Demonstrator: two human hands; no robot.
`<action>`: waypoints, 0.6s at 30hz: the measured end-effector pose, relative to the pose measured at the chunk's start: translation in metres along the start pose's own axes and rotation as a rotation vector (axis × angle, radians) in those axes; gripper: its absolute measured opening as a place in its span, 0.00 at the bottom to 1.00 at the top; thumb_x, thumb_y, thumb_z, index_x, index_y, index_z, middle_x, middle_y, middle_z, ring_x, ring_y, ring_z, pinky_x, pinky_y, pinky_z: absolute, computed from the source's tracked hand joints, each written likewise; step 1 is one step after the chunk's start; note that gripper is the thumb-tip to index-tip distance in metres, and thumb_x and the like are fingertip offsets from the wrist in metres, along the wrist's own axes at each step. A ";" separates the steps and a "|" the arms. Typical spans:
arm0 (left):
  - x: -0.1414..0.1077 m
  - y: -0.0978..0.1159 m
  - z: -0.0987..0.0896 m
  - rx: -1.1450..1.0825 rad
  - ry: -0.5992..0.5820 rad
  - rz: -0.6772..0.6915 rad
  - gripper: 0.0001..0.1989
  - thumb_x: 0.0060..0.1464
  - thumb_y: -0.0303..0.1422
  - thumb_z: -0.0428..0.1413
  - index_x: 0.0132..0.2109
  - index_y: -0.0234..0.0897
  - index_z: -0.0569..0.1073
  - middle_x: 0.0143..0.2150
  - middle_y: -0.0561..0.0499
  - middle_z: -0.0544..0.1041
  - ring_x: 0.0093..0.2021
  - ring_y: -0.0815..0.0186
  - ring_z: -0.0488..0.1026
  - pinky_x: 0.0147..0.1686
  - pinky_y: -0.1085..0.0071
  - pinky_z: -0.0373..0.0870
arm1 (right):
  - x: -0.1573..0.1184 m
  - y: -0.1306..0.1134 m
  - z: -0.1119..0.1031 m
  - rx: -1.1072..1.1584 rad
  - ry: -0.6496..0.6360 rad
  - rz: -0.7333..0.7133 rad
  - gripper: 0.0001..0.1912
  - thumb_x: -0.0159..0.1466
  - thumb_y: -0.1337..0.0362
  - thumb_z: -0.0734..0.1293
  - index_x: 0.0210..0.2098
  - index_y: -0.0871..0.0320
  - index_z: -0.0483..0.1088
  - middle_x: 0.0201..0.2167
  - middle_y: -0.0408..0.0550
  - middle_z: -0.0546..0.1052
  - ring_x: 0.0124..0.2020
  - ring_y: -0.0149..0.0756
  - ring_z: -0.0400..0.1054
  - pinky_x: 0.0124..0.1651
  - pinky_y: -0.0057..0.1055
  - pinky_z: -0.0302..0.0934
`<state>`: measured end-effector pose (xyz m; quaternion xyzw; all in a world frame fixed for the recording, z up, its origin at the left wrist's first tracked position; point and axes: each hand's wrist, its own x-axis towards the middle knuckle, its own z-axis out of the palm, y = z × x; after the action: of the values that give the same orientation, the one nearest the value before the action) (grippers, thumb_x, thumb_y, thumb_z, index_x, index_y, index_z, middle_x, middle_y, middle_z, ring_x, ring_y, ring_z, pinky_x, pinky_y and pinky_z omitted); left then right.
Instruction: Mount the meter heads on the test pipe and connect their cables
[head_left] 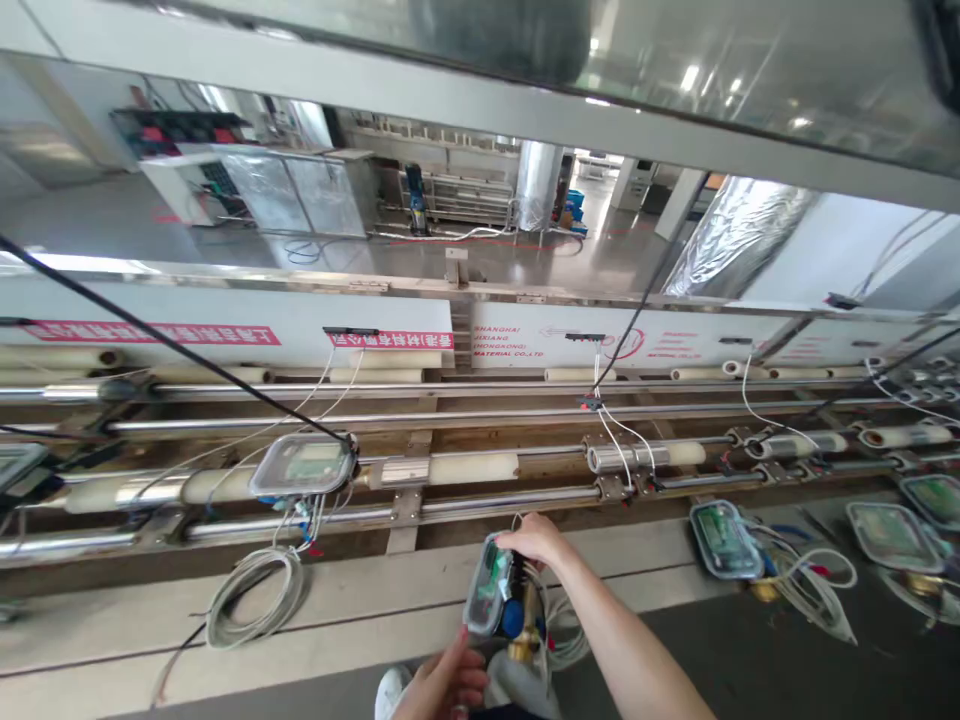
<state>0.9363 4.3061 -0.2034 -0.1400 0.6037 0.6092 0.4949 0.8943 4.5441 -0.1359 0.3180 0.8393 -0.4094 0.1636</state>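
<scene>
Low in the middle of the head view is a clear plastic box (486,592) with a green circuit board inside. Its long side lies against a black and blue fitting (513,617) and a brass valve body (527,630). From the right, my right hand (534,540) reaches over and grips the box at its far end; the fingertips are partly hidden. My left hand (448,680) is just below the near end, its thumb raised by the box's corner and its fingers half curled. I see nothing held in it. A grey cable coil (566,640) hangs beside the valve.
Similar boxes with coiled cables sit to the left (304,465) and right (724,540). Metal rails (480,505) with white cylindrical rollers (472,468) run across behind the ledge (360,590). A thin black rod (172,345) slants down from upper left. A steel beam (450,85) crosses overhead.
</scene>
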 end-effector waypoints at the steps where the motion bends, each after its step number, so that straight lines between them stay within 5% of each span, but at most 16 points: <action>1: 0.003 -0.006 0.016 -0.029 -0.001 -0.026 0.28 0.34 0.64 0.56 0.27 0.43 0.74 0.31 0.45 0.76 0.33 0.55 0.74 0.29 0.64 0.72 | 0.000 0.004 -0.004 0.020 -0.015 -0.032 0.16 0.43 0.53 0.71 0.16 0.61 0.68 0.20 0.54 0.75 0.28 0.46 0.72 0.24 0.28 0.61; 4: 0.014 -0.015 0.064 -0.171 0.015 -0.063 0.29 0.37 0.65 0.52 0.30 0.43 0.75 0.36 0.44 0.76 0.38 0.56 0.74 0.35 0.65 0.73 | -0.006 0.028 -0.024 0.145 -0.102 -0.103 0.14 0.47 0.55 0.69 0.19 0.61 0.70 0.18 0.50 0.73 0.23 0.41 0.71 0.21 0.27 0.60; 7: 0.024 -0.004 0.108 -0.404 0.030 0.029 0.27 0.37 0.58 0.60 0.37 0.43 0.74 0.41 0.46 0.76 0.42 0.59 0.73 0.38 0.70 0.72 | -0.010 0.056 -0.055 0.317 -0.166 -0.140 0.18 0.51 0.52 0.67 0.32 0.61 0.70 0.20 0.47 0.75 0.19 0.36 0.68 0.18 0.27 0.60; 13: 0.032 0.065 0.178 -0.360 0.127 0.396 0.28 0.36 0.48 0.66 0.39 0.31 0.73 0.36 0.42 0.76 0.35 0.63 0.73 0.30 0.76 0.68 | -0.002 0.085 -0.111 0.647 -0.145 -0.293 0.25 0.54 0.43 0.63 0.39 0.57 0.68 0.31 0.45 0.75 0.25 0.31 0.69 0.29 0.29 0.66; 18: 0.038 0.119 0.213 -0.371 0.092 0.572 0.24 0.39 0.43 0.66 0.39 0.30 0.71 0.36 0.43 0.75 0.32 0.65 0.72 0.34 0.73 0.71 | 0.017 0.089 -0.130 0.960 -0.061 -0.321 0.26 0.51 0.42 0.66 0.36 0.59 0.68 0.30 0.46 0.75 0.30 0.33 0.69 0.33 0.32 0.67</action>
<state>0.9170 4.5347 -0.1120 -0.0803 0.5192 0.8157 0.2423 0.9391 4.6951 -0.1177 0.2124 0.5895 -0.7783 -0.0415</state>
